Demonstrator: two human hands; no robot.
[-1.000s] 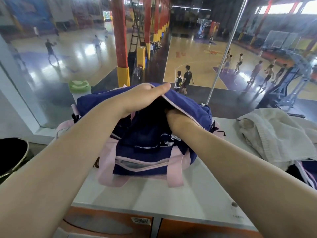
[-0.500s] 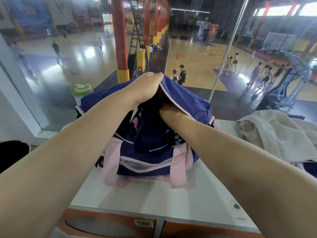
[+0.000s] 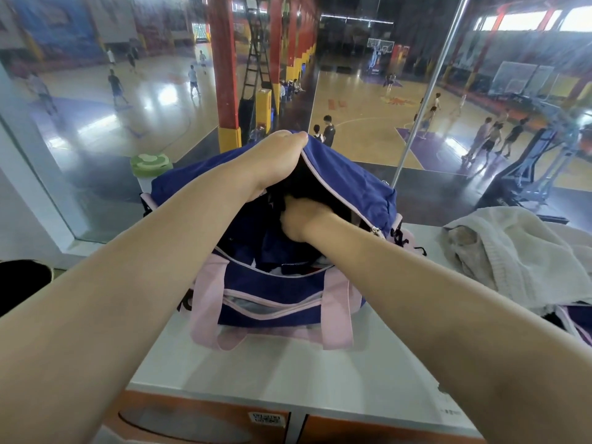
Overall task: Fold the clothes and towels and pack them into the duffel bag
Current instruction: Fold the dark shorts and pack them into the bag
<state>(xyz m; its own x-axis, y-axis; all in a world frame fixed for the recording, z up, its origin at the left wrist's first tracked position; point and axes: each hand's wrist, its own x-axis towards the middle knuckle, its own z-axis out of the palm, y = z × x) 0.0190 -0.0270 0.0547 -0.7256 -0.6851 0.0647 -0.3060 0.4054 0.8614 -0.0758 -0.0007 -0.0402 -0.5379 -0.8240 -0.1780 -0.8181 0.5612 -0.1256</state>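
Note:
A navy duffel bag [image 3: 349, 184] with pink straps and trim stands on the white counter [image 3: 288, 376]. My left hand [image 3: 275, 158] grips the raised top flap of the bag and holds it up. My right hand [image 3: 301, 219] reaches into the bag's open mouth; its fingers are hidden among dark folded clothes [image 3: 275, 248] inside. A white towel [image 3: 512, 251] lies crumpled on the counter to the right of the bag.
A green-lidded container [image 3: 150, 165] stands behind the bag's left end. A glass wall rises right behind the counter, with a sports hall below. Dark and purple cloth [image 3: 576, 315] lies under the towel at the right edge. A black bin [image 3: 22, 283] sits low left.
My left hand has lifted the bag's top flap higher and curled round its edge. My right hand has pushed a little deeper into the bag.

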